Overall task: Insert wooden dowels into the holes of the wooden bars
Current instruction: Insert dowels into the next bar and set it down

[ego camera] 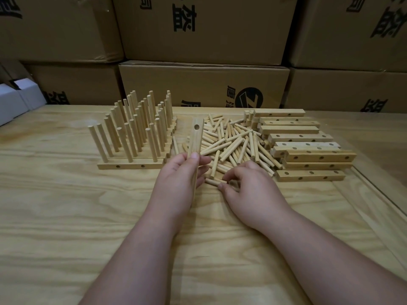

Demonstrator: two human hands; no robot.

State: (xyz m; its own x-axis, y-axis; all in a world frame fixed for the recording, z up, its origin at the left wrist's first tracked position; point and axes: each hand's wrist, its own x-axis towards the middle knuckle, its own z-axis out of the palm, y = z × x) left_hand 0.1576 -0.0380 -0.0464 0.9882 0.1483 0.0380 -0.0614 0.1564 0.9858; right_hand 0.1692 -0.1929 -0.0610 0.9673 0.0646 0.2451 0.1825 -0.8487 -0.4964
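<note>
My left hand (179, 175) grips a wooden bar (195, 139) that stands almost upright, one hole showing near its top end. My right hand (246, 183) reaches into the near edge of the loose dowel pile (233, 144), its fingertips pinching a short dowel (214, 181) that lies on the table. Several finished bars with upright dowels (132, 130) stand in rows at the left. A stack of drilled bars without dowels (308, 148) lies at the right.
The work surface is a pale plywood table (88, 216). Brown cardboard boxes (202, 84) are stacked along its far edge. White boxes (17, 100) sit at the far left. A groove (374, 194) runs along the table's right side.
</note>
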